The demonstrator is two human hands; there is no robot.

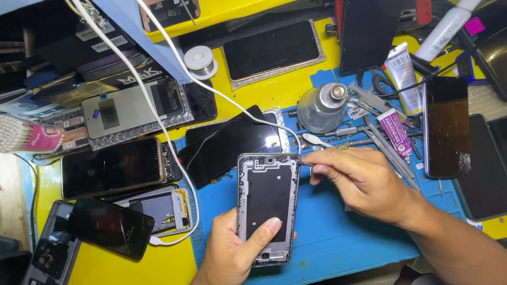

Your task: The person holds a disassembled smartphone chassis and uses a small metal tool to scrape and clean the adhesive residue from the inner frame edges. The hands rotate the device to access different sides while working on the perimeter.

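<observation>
- Covering most of the frame, a yellow workbench (132,266) is seen from above, crowded with phone parts and tools.
- A blue work mat (327,232) is laid over the bench from the centre to the lower right, its surface partly bare beneath the hands.
- Several dark phones and screens are spread about: one large screen (272,50) at upper centre, a black panel (229,142) just left of centre, a phone (446,126) standing lengthwise at the right edge, and others stacked at the lower left.
- A phone frame (268,208), grey with a black inner plate, is held at lower centre above the mat; its long axis runs almost straight up and down the picture, the top end pointing to the upper edge and tilted slightly rightwards.
- The left hand (232,250) is wrapped around the frame's lower end, thumb laid across its face and fingers behind it.
- The right hand (364,182) enters from the lower right, fingers pinched together on a thin metal tool (306,164) whose tip meets the frame's upper right corner.
- A clear dispenser bottle (322,108) with a metal top stands right of centre, beside tweezers (393,153) and two glue tubes (395,132).
- A white cable (158,111) is looped from the upper left down to the lower left.
- A solder spool (200,60) lies at upper centre-left.
</observation>
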